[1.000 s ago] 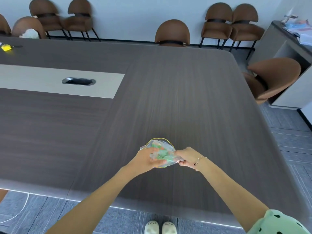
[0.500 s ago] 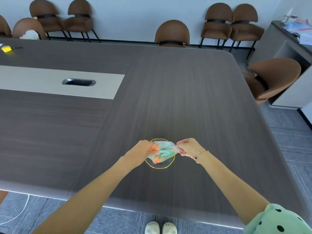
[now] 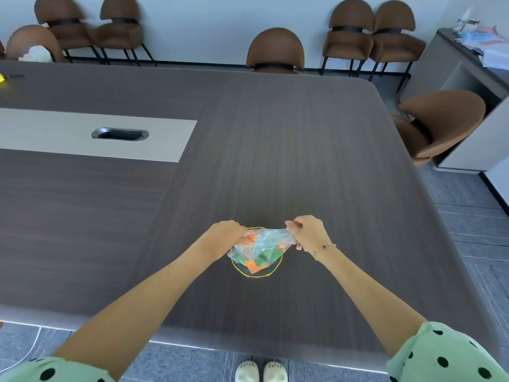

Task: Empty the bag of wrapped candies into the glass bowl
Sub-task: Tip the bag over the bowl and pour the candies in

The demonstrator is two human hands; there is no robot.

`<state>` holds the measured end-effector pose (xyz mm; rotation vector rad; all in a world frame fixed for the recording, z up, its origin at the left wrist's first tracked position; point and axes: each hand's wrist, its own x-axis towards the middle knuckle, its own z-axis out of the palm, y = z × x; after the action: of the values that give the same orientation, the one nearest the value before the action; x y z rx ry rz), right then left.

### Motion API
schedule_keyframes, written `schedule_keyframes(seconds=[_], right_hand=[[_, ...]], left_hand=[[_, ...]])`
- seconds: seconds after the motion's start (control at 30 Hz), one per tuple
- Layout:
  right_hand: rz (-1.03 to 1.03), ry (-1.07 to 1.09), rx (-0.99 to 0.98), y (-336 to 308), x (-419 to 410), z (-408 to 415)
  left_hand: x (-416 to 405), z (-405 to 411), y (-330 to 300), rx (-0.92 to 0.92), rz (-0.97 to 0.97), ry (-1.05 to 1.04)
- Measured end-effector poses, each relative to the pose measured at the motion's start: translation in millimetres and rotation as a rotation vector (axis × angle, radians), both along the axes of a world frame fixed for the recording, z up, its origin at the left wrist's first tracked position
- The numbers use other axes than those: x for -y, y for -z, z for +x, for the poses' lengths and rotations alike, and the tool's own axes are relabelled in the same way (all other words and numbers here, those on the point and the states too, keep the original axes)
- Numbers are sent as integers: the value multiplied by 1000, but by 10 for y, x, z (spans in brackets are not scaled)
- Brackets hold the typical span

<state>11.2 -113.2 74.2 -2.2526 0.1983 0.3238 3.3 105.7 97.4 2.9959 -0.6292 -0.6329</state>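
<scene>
Clear plastic bag, matt woodgrain table

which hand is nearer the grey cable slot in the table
Left. The left hand sits on the same side as the cable slot; the right hand holds the bag farther right.

Dark wood-grain table with beige centre strip and cable port; brown chairs along wall; grey cabinet at right.

Short mint-green sleeves with black polka dots, thin gold bracelet, white clogs.
</scene>
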Motion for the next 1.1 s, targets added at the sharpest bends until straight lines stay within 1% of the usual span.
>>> schedule_keyframes(seconds=[0.07,0.13,0.27,0.33,0.43,0.53,0.67,0.73,0.83,0.97,1.1], right_hand=[[28,1,25,-32,9,15],[45,-51,11,-96,3,33],[-43,-255,-46,-209,17,6],[-67,-315,-8,-204,39,-6],[-64,-320,75,-207,54,23],[-80,-335,81,-241,64,64],[-218,-444,73,-230,90,80],[-245,-453,88,-226,91,81],[-259,-419,130,-239,89,97],[-257,-395,150,-282,64,120],[-207,-362,124,-389,67,148]], left_hand=[[-18,41,-38,-21,8,1],[-29,75,-49,-32,43,10],[-87,107,-61,106,94,92],[-146,145,-49,186,48,127],[-170,176,-77,280,-88,181],[-155,207,-124,242,-156,152],[-146,218,-112,77,-160,114],[-124,203,-89,91,-116,126],[-76,201,-120,191,-63,143],[-81,244,-161,336,-104,163],[-111,287,-193,369,-164,202]])
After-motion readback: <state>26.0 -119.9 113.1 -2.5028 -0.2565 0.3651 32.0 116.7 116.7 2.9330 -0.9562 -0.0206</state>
